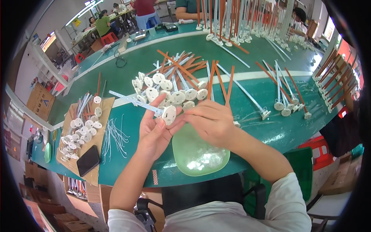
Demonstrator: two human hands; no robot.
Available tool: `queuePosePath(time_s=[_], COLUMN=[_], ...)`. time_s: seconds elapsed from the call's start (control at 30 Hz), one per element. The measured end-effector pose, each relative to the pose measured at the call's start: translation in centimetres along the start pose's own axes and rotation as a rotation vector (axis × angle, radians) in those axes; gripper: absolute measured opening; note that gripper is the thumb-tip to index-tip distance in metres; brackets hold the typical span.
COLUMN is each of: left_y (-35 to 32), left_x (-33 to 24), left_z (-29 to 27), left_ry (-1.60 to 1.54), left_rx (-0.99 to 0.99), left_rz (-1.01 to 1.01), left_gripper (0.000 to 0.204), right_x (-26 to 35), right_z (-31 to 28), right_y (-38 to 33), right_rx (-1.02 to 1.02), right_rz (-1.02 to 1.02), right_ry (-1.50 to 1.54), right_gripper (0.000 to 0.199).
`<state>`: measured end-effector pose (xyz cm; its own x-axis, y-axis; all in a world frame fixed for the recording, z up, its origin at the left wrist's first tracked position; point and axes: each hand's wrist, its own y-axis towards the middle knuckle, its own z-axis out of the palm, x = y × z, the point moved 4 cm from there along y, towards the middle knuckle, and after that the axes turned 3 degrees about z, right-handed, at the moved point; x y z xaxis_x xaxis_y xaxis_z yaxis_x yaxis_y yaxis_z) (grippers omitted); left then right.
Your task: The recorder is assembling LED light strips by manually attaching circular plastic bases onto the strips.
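Observation:
My left hand is closed on a white strip with a round white disc at its end. The strip points away to the upper left, and the disc rests over my fingers. Beside the disc, my right hand is pinched, its fingertips almost at my left fingertips. Whatever those fingers hold is too small to make out. Below both hands sits a light green bowl with small shiny pieces in it. Just beyond my hands lies a pile of brown and white strips with white discs.
At left, cardboard carries more disc-ended strips and a black phone. Thin white wires lie beside it. More strips lie at right, near a rack of brown strips. Many strips stand upright at the back, where other people sit.

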<state>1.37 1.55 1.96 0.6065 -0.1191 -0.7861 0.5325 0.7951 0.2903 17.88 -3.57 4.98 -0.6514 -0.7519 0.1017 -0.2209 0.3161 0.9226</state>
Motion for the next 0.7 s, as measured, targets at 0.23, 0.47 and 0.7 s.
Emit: queuePosePath(time_s=[0.23,0.47,0.7], left_y=[-0.2,-0.1,-0.9], left_x=[-0.8,0.4,1.1], left_z=[0.1,-0.1,-0.5], left_ry=[-0.053,0.117,0.465], left_rx=[0.035,0.004,0.056], left_rz=[0.036,0.069,0.065], left_gripper=[0.076,0.065,0.058], right_x=[-2.3,-0.1,1.4], right_z=[-0.2,-0.6,-0.5], right_y=[-0.6,1.0,0.6], right_rx=[0.107,0.041,0.168], right_rz=[0.319,0.178,-0.057], right_ry=[-0.125,-0.034,-0.045], right_gripper=[0.012,0.03,0.044])
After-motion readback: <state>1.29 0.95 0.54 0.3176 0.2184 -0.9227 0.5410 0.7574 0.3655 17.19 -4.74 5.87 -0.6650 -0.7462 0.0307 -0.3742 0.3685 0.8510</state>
